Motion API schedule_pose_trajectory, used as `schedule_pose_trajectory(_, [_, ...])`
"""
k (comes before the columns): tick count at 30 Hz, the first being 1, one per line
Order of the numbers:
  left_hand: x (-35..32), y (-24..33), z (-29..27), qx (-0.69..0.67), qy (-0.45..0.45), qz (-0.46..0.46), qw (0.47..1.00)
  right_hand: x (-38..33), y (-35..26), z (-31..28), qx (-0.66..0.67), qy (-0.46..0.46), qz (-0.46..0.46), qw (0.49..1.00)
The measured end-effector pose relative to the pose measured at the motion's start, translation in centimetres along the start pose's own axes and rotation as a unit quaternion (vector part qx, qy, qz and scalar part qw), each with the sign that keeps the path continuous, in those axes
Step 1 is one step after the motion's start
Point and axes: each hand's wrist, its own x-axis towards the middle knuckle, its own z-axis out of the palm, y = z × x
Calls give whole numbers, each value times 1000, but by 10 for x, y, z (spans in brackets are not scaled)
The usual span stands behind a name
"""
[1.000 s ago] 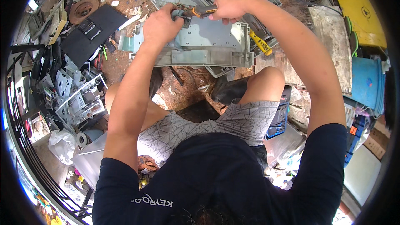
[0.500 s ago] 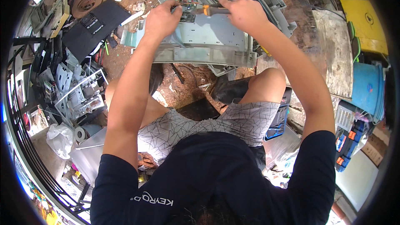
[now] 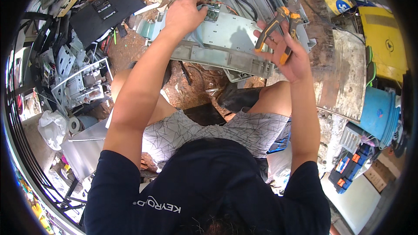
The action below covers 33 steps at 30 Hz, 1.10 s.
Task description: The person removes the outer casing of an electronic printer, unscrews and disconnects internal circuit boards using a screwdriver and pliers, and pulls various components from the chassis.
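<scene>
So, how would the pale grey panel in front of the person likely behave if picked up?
The pale grey panel would probably stay stiff, as its broad flat face runs into a thick, ridged near edge. It may be awkward to balance, being much longer than deep. The exposed circuit board at its far side looks like the most fragile part.
</scene>
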Motion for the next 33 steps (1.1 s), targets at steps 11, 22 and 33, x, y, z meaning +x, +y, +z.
schedule_pose_trajectory(11, [5,3,-8,46,-47,-56,996,24,22,22,-720,119,-231,644])
schedule_pose_trajectory(22, [4,10,-8,64,-40,-47,996,87,20,26,-922,56,-210,322])
schedule_pose_trajectory(33, [1,15,-14,68,-57,-58,994,106,18,40,-941,35,-211,263])
